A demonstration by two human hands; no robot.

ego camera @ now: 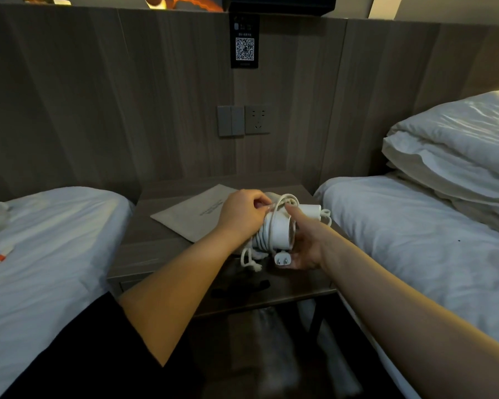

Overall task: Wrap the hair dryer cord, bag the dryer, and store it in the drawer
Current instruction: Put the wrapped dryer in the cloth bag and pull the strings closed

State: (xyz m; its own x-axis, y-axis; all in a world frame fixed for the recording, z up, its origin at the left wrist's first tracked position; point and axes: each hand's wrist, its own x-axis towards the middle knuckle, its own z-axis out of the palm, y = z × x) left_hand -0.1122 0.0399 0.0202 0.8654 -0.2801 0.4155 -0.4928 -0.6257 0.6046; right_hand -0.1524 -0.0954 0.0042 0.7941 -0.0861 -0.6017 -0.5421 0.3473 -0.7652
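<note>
Grip: the left hand [244,213] is closed around the hair dryer [280,227], holding the wrapped loops down. The right hand [301,243] holds the front end of the dryer from below, with one finger up on top of the cord [280,204].
Where it is: the dryer is in both hands, just above the bedside table [144,254], between the two beds.
What could go wrong: the last loop on top looks loose. If a hand lets go, I think the cord could spring off and unwind.
Plug trouble: the plug [282,259] hangs free under the dryer. It is not tucked in, so it could pull the loops down or catch on the bag.
How the dryer looks: white and small, with the white cord wound around it many times.
Bag: a flat grey bag [190,217] lies on the table, just behind the left hand. A white string [249,262] dangles below the dryer.
Drawer: the drawer [242,292] under the table top looks pulled out, but it is dark and I cannot tell for sure.
</note>
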